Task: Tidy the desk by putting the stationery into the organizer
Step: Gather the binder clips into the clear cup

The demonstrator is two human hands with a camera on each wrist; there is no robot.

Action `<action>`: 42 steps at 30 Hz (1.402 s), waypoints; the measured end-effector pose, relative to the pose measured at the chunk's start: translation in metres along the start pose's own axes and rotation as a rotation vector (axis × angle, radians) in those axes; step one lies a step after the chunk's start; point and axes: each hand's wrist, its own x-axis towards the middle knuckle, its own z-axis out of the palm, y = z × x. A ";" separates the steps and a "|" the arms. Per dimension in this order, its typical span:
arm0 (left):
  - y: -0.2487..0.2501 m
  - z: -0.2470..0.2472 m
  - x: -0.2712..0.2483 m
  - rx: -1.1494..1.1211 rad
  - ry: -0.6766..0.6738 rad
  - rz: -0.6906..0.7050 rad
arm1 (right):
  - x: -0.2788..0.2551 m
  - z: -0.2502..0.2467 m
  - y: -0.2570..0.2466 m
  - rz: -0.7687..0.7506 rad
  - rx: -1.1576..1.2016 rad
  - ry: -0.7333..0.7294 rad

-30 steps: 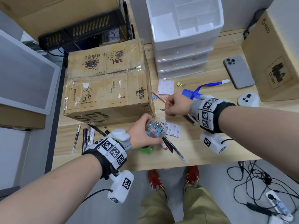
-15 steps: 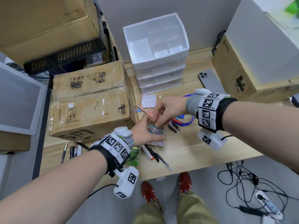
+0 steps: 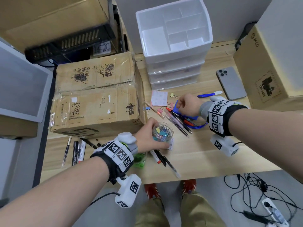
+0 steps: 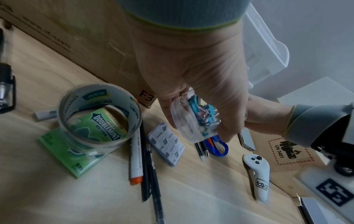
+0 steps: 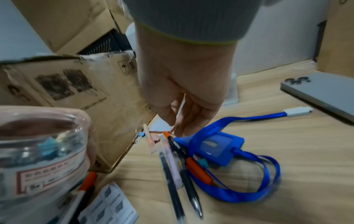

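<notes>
Your left hand [image 3: 148, 136] curls its grip around the clear jar [image 3: 162, 131] of binder clips, just above the counter [image 3: 205, 154]. Your right hand [image 3: 188, 104] reaches down at the pens [image 3: 177, 122]; its grip there I cannot tell. The white organizer [image 3: 173, 46] stands behind

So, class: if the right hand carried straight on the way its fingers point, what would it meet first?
Probably the pink binder clip beside the orange-tipped marker, just below the right hand; depth is unclear.
</notes>
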 end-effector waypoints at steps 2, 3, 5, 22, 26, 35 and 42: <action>-0.006 0.002 0.003 -0.017 0.022 -0.005 | 0.010 0.011 -0.001 -0.045 -0.018 0.037; -0.008 0.003 0.003 -0.016 0.036 -0.006 | 0.015 0.016 -0.002 -0.064 -0.026 0.057; -0.009 0.005 0.005 -0.020 0.050 -0.010 | 0.023 0.022 -0.003 -0.096 -0.081 0.086; 0.001 0.002 0.025 -0.040 -0.006 -0.022 | 0.060 0.016 0.004 -0.207 -0.254 0.086; 0.002 0.003 0.028 -0.039 0.000 -0.030 | 0.066 0.028 0.002 -0.222 -0.355 0.059; 0.001 0.010 0.033 -0.025 -0.015 -0.032 | 0.067 0.029 0.002 -0.230 -0.447 -0.024; -0.001 0.007 0.036 -0.013 -0.005 -0.040 | 0.067 0.029 0.007 -0.257 -0.418 -0.046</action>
